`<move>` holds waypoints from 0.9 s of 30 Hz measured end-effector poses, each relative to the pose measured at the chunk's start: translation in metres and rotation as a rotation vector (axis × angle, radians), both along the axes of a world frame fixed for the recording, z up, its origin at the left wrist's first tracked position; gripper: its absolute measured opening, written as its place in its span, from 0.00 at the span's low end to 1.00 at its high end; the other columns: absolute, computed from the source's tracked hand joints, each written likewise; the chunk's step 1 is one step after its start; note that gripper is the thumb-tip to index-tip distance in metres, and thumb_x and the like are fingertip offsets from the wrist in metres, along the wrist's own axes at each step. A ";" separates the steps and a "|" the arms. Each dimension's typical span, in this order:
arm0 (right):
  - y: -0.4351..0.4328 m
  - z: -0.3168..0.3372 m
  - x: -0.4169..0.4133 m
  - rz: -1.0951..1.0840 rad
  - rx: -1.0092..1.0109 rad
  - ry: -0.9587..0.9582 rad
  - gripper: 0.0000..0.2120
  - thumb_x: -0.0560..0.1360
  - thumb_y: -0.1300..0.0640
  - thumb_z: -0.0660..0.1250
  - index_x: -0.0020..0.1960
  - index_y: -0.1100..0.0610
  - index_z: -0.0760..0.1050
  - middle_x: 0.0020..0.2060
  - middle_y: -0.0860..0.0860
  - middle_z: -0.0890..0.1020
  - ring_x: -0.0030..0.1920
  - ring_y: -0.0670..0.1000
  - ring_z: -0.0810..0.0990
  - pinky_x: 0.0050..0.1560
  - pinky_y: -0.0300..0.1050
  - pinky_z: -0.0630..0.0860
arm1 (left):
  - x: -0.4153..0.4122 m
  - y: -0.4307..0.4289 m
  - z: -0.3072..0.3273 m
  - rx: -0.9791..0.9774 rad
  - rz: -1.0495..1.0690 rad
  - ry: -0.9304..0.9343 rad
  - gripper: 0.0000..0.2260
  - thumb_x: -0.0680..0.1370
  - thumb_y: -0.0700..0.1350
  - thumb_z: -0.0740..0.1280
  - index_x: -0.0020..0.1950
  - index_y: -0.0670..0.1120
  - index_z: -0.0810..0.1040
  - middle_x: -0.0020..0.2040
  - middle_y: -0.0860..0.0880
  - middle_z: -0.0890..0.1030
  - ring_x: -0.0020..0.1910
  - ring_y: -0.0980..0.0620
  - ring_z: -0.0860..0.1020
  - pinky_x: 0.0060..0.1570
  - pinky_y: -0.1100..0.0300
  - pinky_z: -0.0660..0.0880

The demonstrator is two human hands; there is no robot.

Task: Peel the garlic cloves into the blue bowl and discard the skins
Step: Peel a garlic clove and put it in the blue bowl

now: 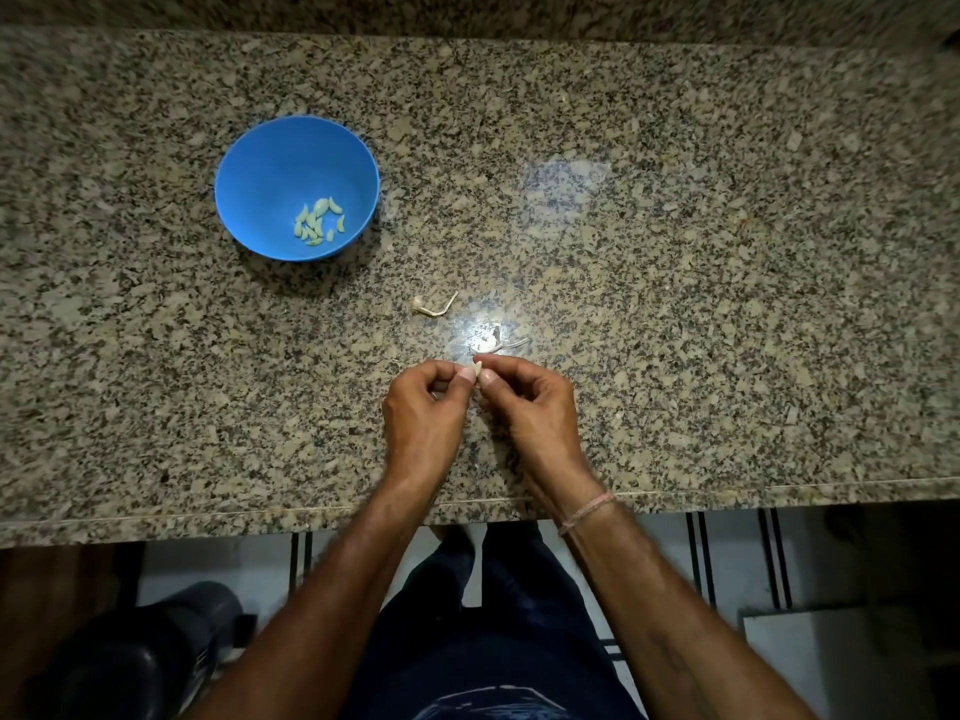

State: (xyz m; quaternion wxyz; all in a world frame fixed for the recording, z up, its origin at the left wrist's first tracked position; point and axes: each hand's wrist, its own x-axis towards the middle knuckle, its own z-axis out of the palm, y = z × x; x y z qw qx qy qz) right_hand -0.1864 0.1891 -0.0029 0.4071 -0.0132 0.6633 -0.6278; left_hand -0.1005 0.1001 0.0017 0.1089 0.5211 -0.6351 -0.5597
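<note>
Counter (675, 252): I log bare granite across the right half and along the far edge, a wide passage.
Bowl (280, 163): far left, well apart from the hands, the one tall obstacle.
Stem (434, 308): low scrap between bowl and hands.
Skins (493, 345): flat scraps just beyond the fingertips.
Left hand (423, 413), right hand (535, 407): both pinching one clove (476, 367) near the front edge, with bare granite on either side.
</note>
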 end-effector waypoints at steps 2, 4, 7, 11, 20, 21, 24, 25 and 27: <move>0.002 0.002 0.002 -0.005 -0.021 -0.002 0.11 0.78 0.66 0.72 0.60 0.61 0.84 0.56 0.52 0.87 0.58 0.48 0.85 0.59 0.45 0.83 | 0.001 0.000 0.000 0.100 0.016 0.036 0.06 0.80 0.50 0.72 0.50 0.50 0.85 0.47 0.52 0.87 0.51 0.53 0.85 0.56 0.48 0.83; 0.004 0.001 0.000 0.007 -0.021 -0.013 0.11 0.78 0.65 0.73 0.60 0.61 0.84 0.56 0.51 0.87 0.58 0.48 0.85 0.61 0.47 0.82 | 0.002 -0.001 0.003 0.160 0.003 0.072 0.06 0.80 0.50 0.73 0.50 0.49 0.86 0.48 0.51 0.87 0.52 0.51 0.86 0.58 0.45 0.82; 0.007 0.000 -0.005 0.044 -0.004 0.007 0.10 0.78 0.65 0.73 0.58 0.60 0.84 0.55 0.51 0.87 0.59 0.48 0.85 0.63 0.49 0.82 | 0.002 -0.005 0.009 0.177 -0.054 0.091 0.05 0.80 0.48 0.72 0.50 0.48 0.86 0.47 0.51 0.87 0.51 0.54 0.86 0.59 0.48 0.82; 0.010 0.003 -0.007 0.094 -0.018 0.075 0.10 0.78 0.65 0.72 0.59 0.60 0.84 0.56 0.51 0.87 0.59 0.48 0.85 0.62 0.48 0.82 | -0.002 -0.006 0.012 0.047 -0.097 0.021 0.03 0.79 0.48 0.73 0.48 0.51 0.85 0.45 0.55 0.85 0.46 0.59 0.84 0.49 0.59 0.81; 0.016 0.009 -0.012 0.173 0.007 0.200 0.11 0.78 0.62 0.73 0.60 0.59 0.85 0.56 0.51 0.86 0.59 0.49 0.85 0.60 0.46 0.82 | -0.001 -0.015 0.009 0.022 -0.205 0.007 0.03 0.80 0.47 0.72 0.50 0.49 0.85 0.44 0.52 0.85 0.43 0.60 0.82 0.40 0.69 0.77; 0.015 0.010 -0.012 0.169 0.002 0.175 0.11 0.78 0.63 0.73 0.60 0.59 0.84 0.56 0.51 0.86 0.59 0.48 0.85 0.59 0.44 0.82 | -0.002 -0.014 0.008 0.015 -0.203 -0.001 0.04 0.80 0.47 0.71 0.49 0.48 0.84 0.44 0.52 0.84 0.42 0.60 0.81 0.37 0.72 0.74; 0.012 0.012 -0.013 0.129 0.000 0.068 0.13 0.79 0.66 0.71 0.61 0.56 0.84 0.55 0.52 0.86 0.56 0.47 0.85 0.57 0.43 0.82 | -0.001 -0.010 0.004 -0.010 -0.172 -0.048 0.05 0.81 0.48 0.70 0.49 0.47 0.83 0.43 0.52 0.83 0.40 0.58 0.79 0.36 0.69 0.71; 0.012 0.012 -0.014 0.115 -0.003 0.019 0.14 0.80 0.67 0.70 0.62 0.55 0.83 0.55 0.54 0.85 0.53 0.47 0.84 0.56 0.42 0.82 | -0.001 -0.008 0.002 -0.030 -0.161 -0.069 0.06 0.81 0.48 0.69 0.48 0.47 0.82 0.43 0.52 0.83 0.40 0.57 0.79 0.37 0.66 0.71; 0.011 0.011 -0.015 0.086 -0.024 -0.087 0.14 0.80 0.68 0.68 0.62 0.55 0.84 0.53 0.55 0.83 0.50 0.47 0.83 0.55 0.42 0.82 | 0.000 -0.007 0.000 -0.073 -0.141 -0.107 0.07 0.81 0.49 0.70 0.46 0.47 0.81 0.41 0.52 0.82 0.40 0.55 0.79 0.38 0.64 0.72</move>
